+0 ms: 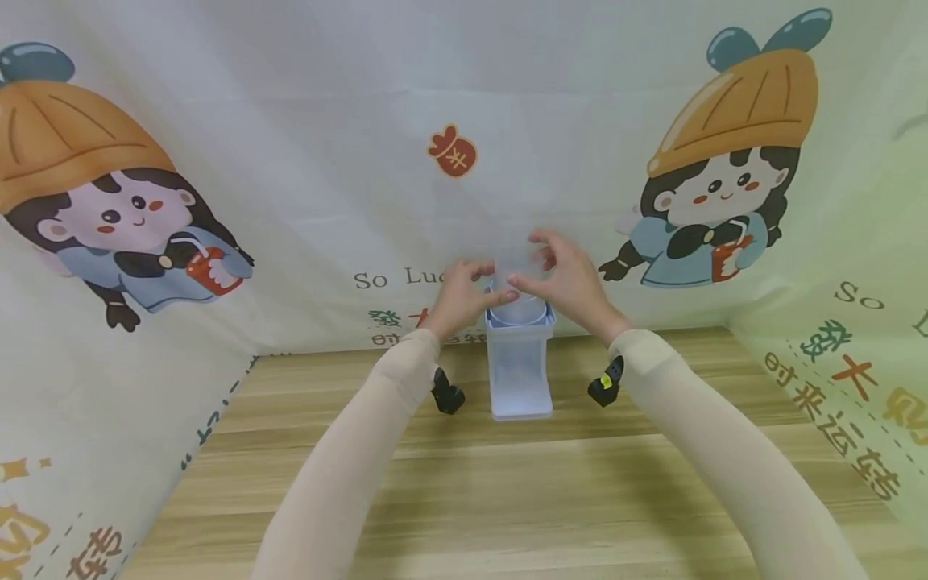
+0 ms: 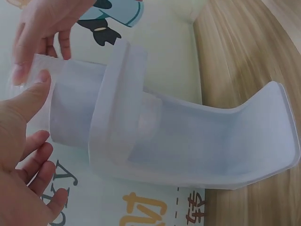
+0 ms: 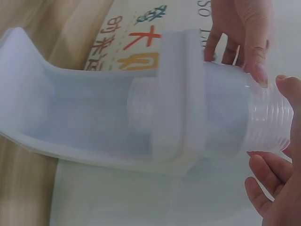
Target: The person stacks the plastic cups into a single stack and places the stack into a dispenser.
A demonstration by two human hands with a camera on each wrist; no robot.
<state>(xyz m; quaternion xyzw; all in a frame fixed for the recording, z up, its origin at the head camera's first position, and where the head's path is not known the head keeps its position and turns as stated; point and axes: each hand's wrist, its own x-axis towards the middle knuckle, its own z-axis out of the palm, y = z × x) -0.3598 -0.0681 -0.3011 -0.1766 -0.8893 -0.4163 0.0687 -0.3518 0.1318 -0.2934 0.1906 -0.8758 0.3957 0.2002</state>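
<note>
A white plastic stand (image 1: 519,379) with a flat foot and an upper ring is upright against the back backdrop. A white sleeve (image 3: 225,110) rises from its ring, and a ribbed clear stack, apparently plastic cups (image 3: 269,120), sticks out of the top. Ribbed clear plastic also shows faintly below the ring. My left hand (image 1: 464,296) holds the stack from the left, its thumb on the near side. From the right my right hand (image 1: 573,282) grips the same stack with thumb and curled fingers. Some fingertips are hidden behind the clear plastic.
The stand rests on a wood-grain table (image 1: 507,491) near its back edge. A printed cloth backdrop (image 1: 326,161) with cartoon figures encloses the back and both sides. Black wrist devices (image 1: 448,395) hang beside the stand on either side.
</note>
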